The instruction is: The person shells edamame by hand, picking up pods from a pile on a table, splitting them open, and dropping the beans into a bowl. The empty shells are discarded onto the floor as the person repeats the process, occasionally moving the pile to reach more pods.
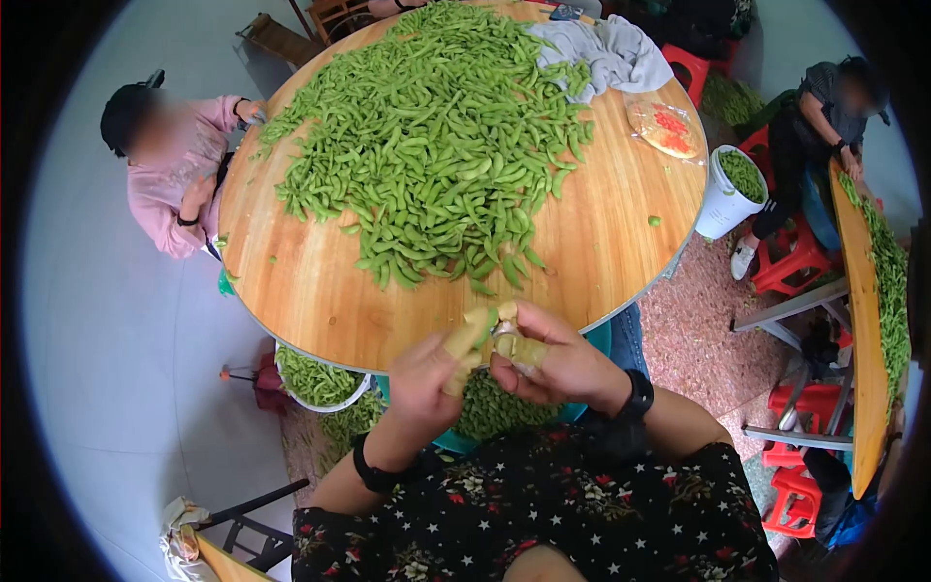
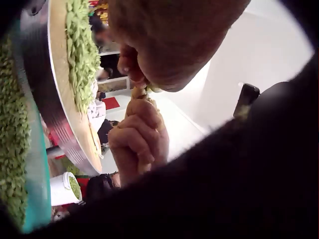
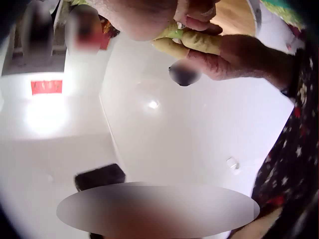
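Both hands meet above the table's near edge, with yellowish covers on several fingertips. My left hand [image 1: 432, 373] pinches a green pod [image 1: 488, 325] between thumb and finger; in the right wrist view the pod [image 3: 175, 34] shows between the covered fingers of the left hand [image 3: 214, 55]. My right hand [image 1: 548, 359] touches the pod's end with curled fingers, and in the left wrist view the right hand [image 2: 137, 134] meets the left hand [image 2: 174, 40] at the fingertips. Below the hands, a teal basin [image 1: 596, 341] holds shelled green beans [image 1: 499, 407].
A large pile of pods [image 1: 436, 155] covers much of the round wooden table [image 1: 320, 291]. Grey cloth [image 1: 621, 58] and a bagged item [image 1: 667, 131] lie at the right. White buckets stand left below [image 1: 325, 376] and right [image 1: 727, 199]. Other people sit left and right.
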The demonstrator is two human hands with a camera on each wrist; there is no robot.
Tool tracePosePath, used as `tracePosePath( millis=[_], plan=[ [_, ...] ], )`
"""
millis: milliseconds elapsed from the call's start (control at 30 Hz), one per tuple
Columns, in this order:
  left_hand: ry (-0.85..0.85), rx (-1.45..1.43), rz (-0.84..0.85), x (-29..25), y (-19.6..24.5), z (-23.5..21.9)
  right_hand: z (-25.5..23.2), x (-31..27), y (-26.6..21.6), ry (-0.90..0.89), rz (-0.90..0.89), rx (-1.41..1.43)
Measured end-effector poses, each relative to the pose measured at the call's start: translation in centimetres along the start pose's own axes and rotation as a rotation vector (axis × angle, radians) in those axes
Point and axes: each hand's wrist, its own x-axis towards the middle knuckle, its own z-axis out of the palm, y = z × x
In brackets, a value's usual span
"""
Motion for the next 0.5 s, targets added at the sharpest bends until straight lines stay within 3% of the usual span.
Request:
tracePosePath(
  millis=[33,100,133,200,267,333,367,433,500],
  plan=[
    [-0.004,-0.006,-0.005,-0.7,-0.2,0.3,-0.1,-0.1,0.2,0.006,0.005,0.005],
    [-0.048,-0.956,-0.725,-2.0,-1.0,1.0,-0.7,0.2,0.6,-0.009,0.135,0.234],
    [-0.048,-0.960,-0.729,-2.0,-1.0,1.1,-1.2,0.4,1.1,-0.005,0.140,0.235],
    [-0.009,-1.415,-0.960,-1.5,-0.7,1.1,-1.9,0.7,1.9,-0.120,0.141,0.405],
    [-0.018,-1.420,-0.969,-1.7,-1.3,1.1,-1.8,0.7,2.0,-0.051,0.159,0.345],
    [-0.135,-0.554,-0.640,-1.6,-1.4,1.1,-1.0,0.5,1.4,0.019,0.177,0.288],
    [-0.135,-0.555,-0.644,-1.3,-1.5,1.1,-0.3,0.2,0.6,0.087,0.171,0.120],
    [-0.035,0.134,0.067,-0.6,-1.5,1.0,0.5,0.2,0.2,0.150,0.165,-0.049],
    [-0.029,0.176,0.042,-0.8,-1.1,1.3,0.8,0.1,0.4,0.189,0.097,-0.234]
  ],
)
